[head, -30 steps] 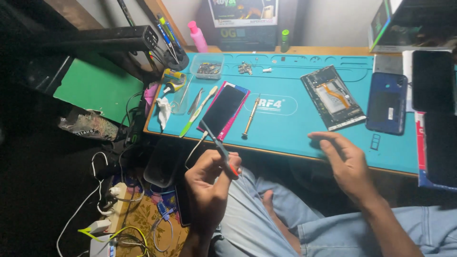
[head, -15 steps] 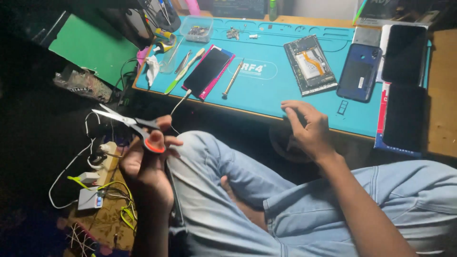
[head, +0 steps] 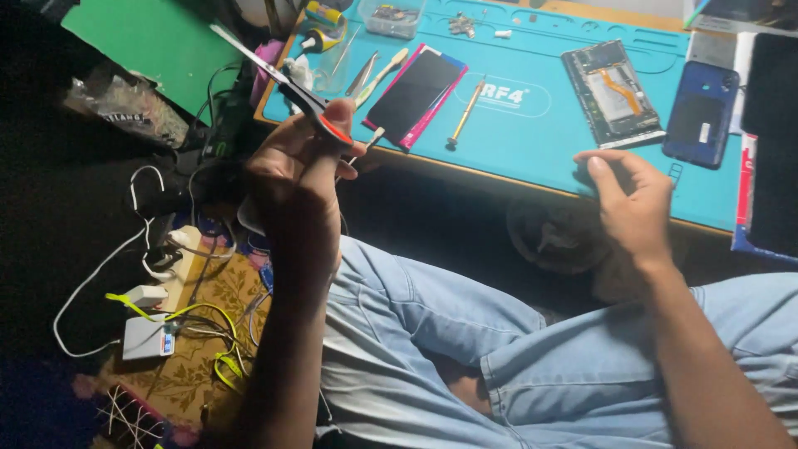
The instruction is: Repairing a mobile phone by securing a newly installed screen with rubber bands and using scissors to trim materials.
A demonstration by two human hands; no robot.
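Scissors [head: 287,79] gripped by left hand [head: 299,158], blades shut

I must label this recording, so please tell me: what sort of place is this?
Probably a phone repair bench: a turquoise rubber work mat, an opened phone with its orange ribbon cable exposed, and a slim brass-handled screwdriver.

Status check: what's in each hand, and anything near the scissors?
Left hand grips scissors, blades pointing up-left. Right hand empty, fingertips at teal mat edge. Phone screen lies beside the scissors.
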